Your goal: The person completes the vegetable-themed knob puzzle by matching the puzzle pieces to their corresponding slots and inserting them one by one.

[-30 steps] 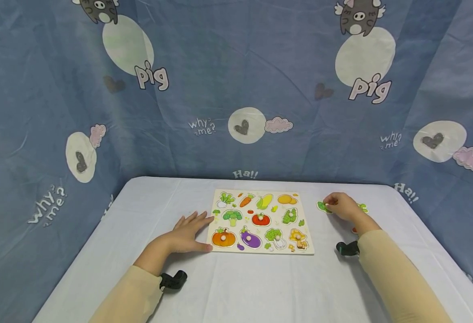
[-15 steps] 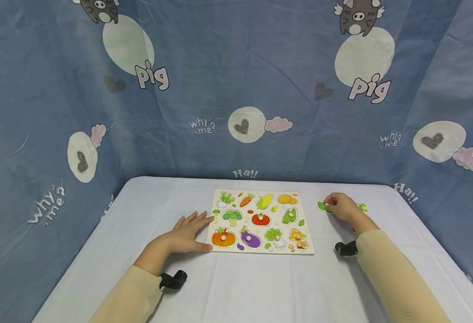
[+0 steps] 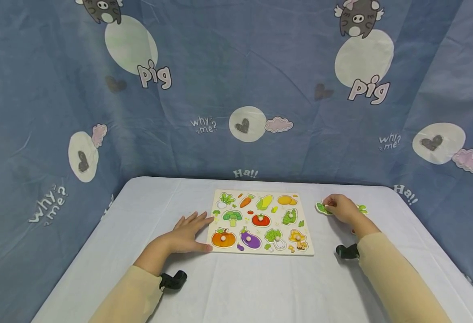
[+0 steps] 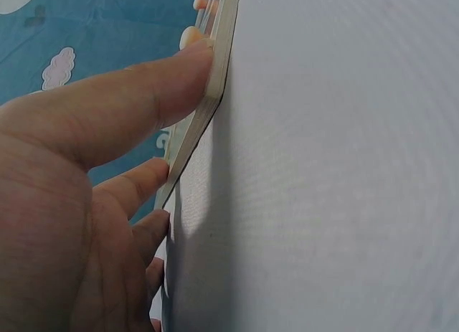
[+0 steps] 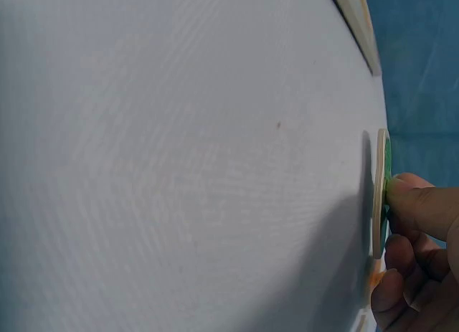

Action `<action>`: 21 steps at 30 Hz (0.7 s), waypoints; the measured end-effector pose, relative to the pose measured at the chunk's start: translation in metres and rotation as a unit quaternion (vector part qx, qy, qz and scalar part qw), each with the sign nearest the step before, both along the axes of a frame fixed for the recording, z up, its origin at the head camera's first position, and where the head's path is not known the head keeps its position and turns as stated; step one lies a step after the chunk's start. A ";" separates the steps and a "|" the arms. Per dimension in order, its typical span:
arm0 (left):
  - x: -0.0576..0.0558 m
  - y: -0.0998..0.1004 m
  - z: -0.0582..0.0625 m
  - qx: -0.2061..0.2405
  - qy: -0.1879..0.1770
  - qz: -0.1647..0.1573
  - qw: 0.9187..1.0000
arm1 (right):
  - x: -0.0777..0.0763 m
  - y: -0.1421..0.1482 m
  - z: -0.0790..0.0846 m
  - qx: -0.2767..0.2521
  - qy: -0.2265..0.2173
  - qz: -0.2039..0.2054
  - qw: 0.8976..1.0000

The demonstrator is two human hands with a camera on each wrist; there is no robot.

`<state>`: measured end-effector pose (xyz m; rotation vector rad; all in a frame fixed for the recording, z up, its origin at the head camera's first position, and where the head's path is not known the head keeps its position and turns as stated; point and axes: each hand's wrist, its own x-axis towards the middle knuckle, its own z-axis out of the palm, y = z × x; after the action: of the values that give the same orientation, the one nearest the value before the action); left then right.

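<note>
A wooden vegetable puzzle board [image 3: 277, 249] lies flat on the white table. My left hand [image 3: 190, 233] rests at its left edge with fingers spread, the thumb and a fingertip touching the border in the left wrist view. To the right of the board, my right hand [image 3: 341, 208] pinches a green vegetable puzzle piece [image 3: 321, 208] between thumb and fingers. The right wrist view shows this piece [image 5: 381, 196] edge on, standing off from its shadow on the cloth. Its printed face is mostly hidden by the fingers.
Another green piece [image 3: 361, 208] and a reddish piece [image 3: 353, 232] lie partly hidden behind the right hand and wrist. Knobbed pieces such as the pumpkin [image 3: 216, 240], tomato [image 3: 256, 220] and eggplant [image 3: 251, 242] sit in the board. A blue patterned cloth [image 3: 204, 152] hangs behind the table.
The green piece in my right hand has shifted slightly left and now shows more of its pale edge. The left hand and board have stayed in place.
</note>
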<state>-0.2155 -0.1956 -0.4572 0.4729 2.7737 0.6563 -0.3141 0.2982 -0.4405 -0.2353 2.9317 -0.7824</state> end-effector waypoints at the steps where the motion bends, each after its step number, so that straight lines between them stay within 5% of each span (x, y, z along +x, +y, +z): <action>1: 0.000 0.000 0.000 -0.001 0.000 0.000 1.000 | 0.001 -0.001 0.001 -0.003 0.002 0.002 1.000; 21: -0.002 0.000 -0.003 -0.003 0.002 -0.001 1.000 | 0.018 -0.040 0.027 -0.029 0.027 0.084 0.996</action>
<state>-0.2179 -0.1957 -0.4599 0.4752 2.7782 0.6471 -0.2963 0.2578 -0.4133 -0.5075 2.8935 -0.8484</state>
